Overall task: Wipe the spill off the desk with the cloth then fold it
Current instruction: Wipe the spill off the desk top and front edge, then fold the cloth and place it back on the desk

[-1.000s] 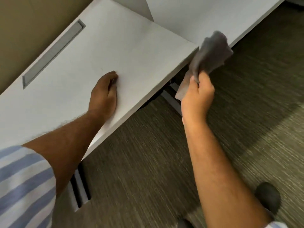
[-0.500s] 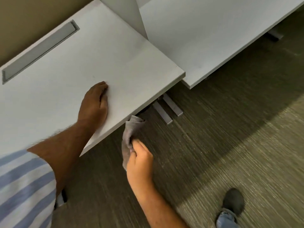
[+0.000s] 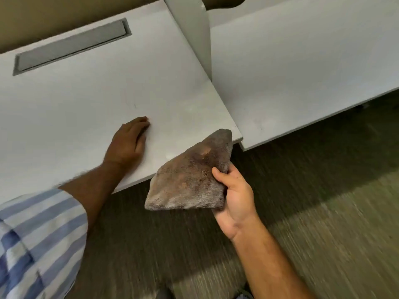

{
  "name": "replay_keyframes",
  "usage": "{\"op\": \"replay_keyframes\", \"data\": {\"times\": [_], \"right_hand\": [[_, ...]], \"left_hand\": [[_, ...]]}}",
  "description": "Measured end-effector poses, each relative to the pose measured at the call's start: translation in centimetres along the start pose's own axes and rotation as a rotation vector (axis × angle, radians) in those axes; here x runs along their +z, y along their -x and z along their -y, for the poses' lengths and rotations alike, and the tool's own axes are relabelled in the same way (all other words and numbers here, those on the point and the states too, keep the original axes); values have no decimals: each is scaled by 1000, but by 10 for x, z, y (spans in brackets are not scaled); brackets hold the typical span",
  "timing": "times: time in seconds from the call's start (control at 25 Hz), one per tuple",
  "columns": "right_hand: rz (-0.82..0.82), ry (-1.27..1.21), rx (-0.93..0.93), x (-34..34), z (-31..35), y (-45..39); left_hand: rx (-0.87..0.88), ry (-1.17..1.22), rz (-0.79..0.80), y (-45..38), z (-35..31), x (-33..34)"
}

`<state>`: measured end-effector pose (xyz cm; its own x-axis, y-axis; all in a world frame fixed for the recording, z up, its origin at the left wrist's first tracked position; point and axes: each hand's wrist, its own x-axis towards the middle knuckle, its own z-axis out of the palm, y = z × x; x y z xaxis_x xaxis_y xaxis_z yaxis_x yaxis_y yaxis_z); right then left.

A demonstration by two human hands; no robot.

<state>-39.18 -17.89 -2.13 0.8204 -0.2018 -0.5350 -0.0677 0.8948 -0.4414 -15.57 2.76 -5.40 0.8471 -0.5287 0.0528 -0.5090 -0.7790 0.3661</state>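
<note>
My right hand [image 3: 234, 197] grips a grey-brown cloth [image 3: 190, 175] by its right edge, thumb on top. The cloth is doubled over and held flat in the air, partly over the near right corner of the white desk [image 3: 86, 104] and partly over the floor. It has darker stains and one pale spot. My left hand [image 3: 127, 143] lies palm down on the desk, fingers together, a little left of the cloth and holding nothing. I cannot make out a clear spill on the desk top.
A long grey cable slot [image 3: 71, 47] is set into the desk's far side. A white divider panel [image 3: 192, 29] separates it from a second white desk [image 3: 302, 67] on the right. Dark carpet [image 3: 323, 212] covers the floor below.
My right hand swung the cloth down from beyond the desk corner to below the desk edge, then raised it to the near corner, where it now lies flat and spread. My left hand stayed planted.
</note>
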Motion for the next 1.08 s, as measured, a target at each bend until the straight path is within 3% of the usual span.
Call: {"op": "replay_keyframes", "data": {"times": [0.2, 0.72, 0.88, 1.08], "right_hand": [[38, 87, 46, 27, 35, -28], [47, 111, 75, 131, 33, -82], [56, 122, 72, 168, 39, -90], [129, 405, 73, 199, 60, -100]], "left_hand": [[-4, 13, -2, -1, 0, 0], [-45, 165, 86, -6, 17, 0], [-226, 651, 64, 11, -6, -28], [-607, 1777, 227, 11, -26, -69]]}}
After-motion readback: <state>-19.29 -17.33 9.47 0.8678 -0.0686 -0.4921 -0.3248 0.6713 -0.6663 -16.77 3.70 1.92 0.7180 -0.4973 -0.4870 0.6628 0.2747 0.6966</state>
